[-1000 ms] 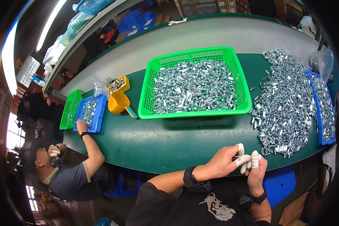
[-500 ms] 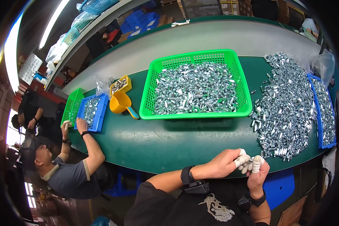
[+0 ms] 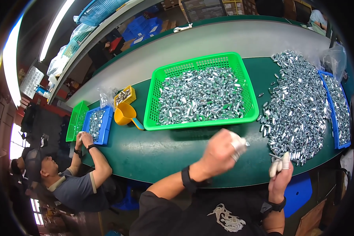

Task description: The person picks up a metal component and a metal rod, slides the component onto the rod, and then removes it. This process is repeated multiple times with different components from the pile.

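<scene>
My left hand [image 3: 223, 151], smeared by motion, is closed in front of the green basket [image 3: 153, 126]. At its white-covered fingertips shows a small shiny metal part [image 3: 247, 144]. My right hand [image 3: 280, 173] also wears white finger covers and pinches a thin grey metal rod [image 3: 275, 156]. That hand is at the near edge of a large heap of small silver metal parts [image 3: 299, 114], lying loose on the green table [image 3: 145, 157]. Many similar silver parts [image 3: 200, 94] fill the basket.
A blue tray [image 3: 334, 122] of parts stands right of the heap, beside a clear plastic bag [image 3: 335, 61]. Left are an orange scoop [image 3: 125, 114], a yellow box [image 3: 126, 95] and a blue tray [image 3: 103, 131]. A co-worker [image 3: 72, 185] sits there, hands together by a green basket [image 3: 75, 121].
My hands, together before, have parted. The left has moved up and left toward the basket; the right has shifted slightly right toward the heap. The co-worker's hands have come together.
</scene>
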The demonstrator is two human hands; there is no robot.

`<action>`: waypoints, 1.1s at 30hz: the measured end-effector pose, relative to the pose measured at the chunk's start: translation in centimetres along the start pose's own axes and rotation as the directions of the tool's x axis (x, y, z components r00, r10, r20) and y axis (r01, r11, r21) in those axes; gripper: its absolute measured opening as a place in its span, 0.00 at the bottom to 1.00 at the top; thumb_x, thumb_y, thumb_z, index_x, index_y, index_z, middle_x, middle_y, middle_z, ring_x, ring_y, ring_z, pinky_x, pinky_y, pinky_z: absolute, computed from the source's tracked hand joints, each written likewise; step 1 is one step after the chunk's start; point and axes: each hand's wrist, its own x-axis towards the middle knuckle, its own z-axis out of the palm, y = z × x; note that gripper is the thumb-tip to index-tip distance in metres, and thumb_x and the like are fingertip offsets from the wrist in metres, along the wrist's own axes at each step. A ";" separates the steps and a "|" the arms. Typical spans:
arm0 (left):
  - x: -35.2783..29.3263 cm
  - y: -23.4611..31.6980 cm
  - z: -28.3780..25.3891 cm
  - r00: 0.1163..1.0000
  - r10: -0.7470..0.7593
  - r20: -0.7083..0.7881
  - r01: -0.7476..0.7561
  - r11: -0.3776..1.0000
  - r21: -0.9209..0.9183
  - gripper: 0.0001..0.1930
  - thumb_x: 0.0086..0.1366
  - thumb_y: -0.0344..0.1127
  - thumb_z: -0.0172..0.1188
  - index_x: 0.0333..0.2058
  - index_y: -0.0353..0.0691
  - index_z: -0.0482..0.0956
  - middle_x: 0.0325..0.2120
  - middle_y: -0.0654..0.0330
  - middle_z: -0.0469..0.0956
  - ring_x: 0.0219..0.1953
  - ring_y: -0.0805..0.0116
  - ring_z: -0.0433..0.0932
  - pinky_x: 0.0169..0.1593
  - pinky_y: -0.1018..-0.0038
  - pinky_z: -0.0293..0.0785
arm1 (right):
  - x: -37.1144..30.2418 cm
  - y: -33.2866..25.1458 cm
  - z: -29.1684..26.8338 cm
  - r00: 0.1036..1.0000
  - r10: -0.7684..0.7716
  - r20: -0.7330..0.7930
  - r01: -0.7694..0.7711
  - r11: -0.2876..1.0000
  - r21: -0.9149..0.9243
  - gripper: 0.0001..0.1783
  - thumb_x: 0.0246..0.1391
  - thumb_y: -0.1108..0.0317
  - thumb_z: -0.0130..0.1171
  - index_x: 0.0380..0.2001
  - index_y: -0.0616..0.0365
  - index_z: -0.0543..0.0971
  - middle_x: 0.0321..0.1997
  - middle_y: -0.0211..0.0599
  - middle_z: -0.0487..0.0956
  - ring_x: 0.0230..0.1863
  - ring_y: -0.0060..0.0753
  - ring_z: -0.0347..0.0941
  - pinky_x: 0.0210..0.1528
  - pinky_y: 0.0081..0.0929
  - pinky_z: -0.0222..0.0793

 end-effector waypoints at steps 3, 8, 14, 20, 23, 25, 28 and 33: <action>2.0 -4.0 -2.2 0.984 -0.134 -0.120 0.163 0.946 0.282 0.07 0.49 0.27 0.61 0.29 0.39 0.76 0.24 0.59 0.74 0.29 0.58 0.71 0.34 0.68 0.66 | -0.2 0.0 -0.8 0.997 -0.057 -0.045 0.058 0.998 0.022 0.26 0.62 0.57 0.38 0.09 0.48 0.54 0.05 0.26 0.57 0.05 0.16 0.48 0.08 0.17 0.41; 3.7 -5.9 -2.1 0.952 -0.007 -0.306 0.149 0.883 0.444 0.10 0.50 0.29 0.60 0.34 0.38 0.75 0.24 0.56 0.73 0.31 0.58 0.71 0.36 0.67 0.67 | -0.4 -0.4 -1.8 0.998 -0.068 -0.016 0.068 0.997 -0.022 0.25 0.62 0.57 0.38 0.09 0.48 0.55 0.04 0.28 0.57 0.05 0.17 0.48 0.09 0.16 0.41; -0.3 -0.6 5.9 0.969 0.098 0.227 -0.125 0.987 0.104 0.18 0.50 0.33 0.61 0.41 0.35 0.71 0.34 0.52 0.70 0.35 0.58 0.71 0.31 0.68 0.70 | -0.1 -0.7 -2.1 0.995 -0.077 -0.055 0.073 0.995 -0.072 0.25 0.62 0.57 0.38 0.10 0.49 0.55 0.04 0.28 0.58 0.06 0.16 0.48 0.09 0.16 0.41; -0.4 -2.0 10.3 0.893 -0.223 0.392 0.151 0.967 0.207 0.18 0.51 0.39 0.60 0.36 0.32 0.70 0.30 0.53 0.67 0.34 0.56 0.70 0.34 0.64 0.69 | -0.8 -0.9 -3.2 0.995 -0.076 -0.062 0.074 0.997 -0.035 0.25 0.61 0.56 0.40 0.10 0.50 0.56 0.05 0.28 0.58 0.06 0.17 0.51 0.09 0.16 0.42; -0.4 -2.6 11.5 0.892 -0.205 0.404 0.139 0.972 0.188 0.16 0.51 0.39 0.60 0.34 0.33 0.70 0.30 0.54 0.68 0.34 0.56 0.71 0.34 0.64 0.69 | -0.8 -0.8 -3.7 0.995 -0.079 -0.057 0.077 0.996 -0.032 0.25 0.61 0.56 0.41 0.10 0.51 0.56 0.06 0.28 0.58 0.06 0.18 0.52 0.09 0.16 0.42; -0.3 -2.8 11.9 0.890 -0.201 0.409 0.136 0.973 0.184 0.15 0.52 0.39 0.59 0.33 0.34 0.70 0.30 0.54 0.68 0.34 0.56 0.71 0.35 0.63 0.69 | -0.7 -0.6 -3.8 0.996 -0.071 -0.052 0.070 0.997 -0.028 0.25 0.60 0.56 0.41 0.11 0.51 0.57 0.06 0.28 0.58 0.06 0.18 0.52 0.09 0.16 0.42; 0.0 -3.2 12.6 0.898 -0.215 0.384 0.162 0.972 0.168 0.14 0.52 0.39 0.59 0.31 0.36 0.70 0.29 0.54 0.69 0.33 0.56 0.71 0.34 0.63 0.69 | -0.8 -0.6 -2.8 0.995 -0.071 -0.071 0.067 0.996 -0.057 0.25 0.61 0.56 0.39 0.10 0.49 0.55 0.05 0.28 0.58 0.06 0.17 0.49 0.09 0.16 0.42; 0.1 -3.7 13.2 0.906 -0.225 0.358 0.175 0.970 0.166 0.14 0.52 0.39 0.59 0.32 0.36 0.70 0.28 0.55 0.69 0.33 0.56 0.71 0.34 0.63 0.69 | -0.5 -0.6 -2.7 0.995 -0.067 -0.068 0.061 0.994 -0.087 0.25 0.61 0.56 0.39 0.09 0.48 0.55 0.04 0.27 0.58 0.05 0.16 0.48 0.09 0.16 0.41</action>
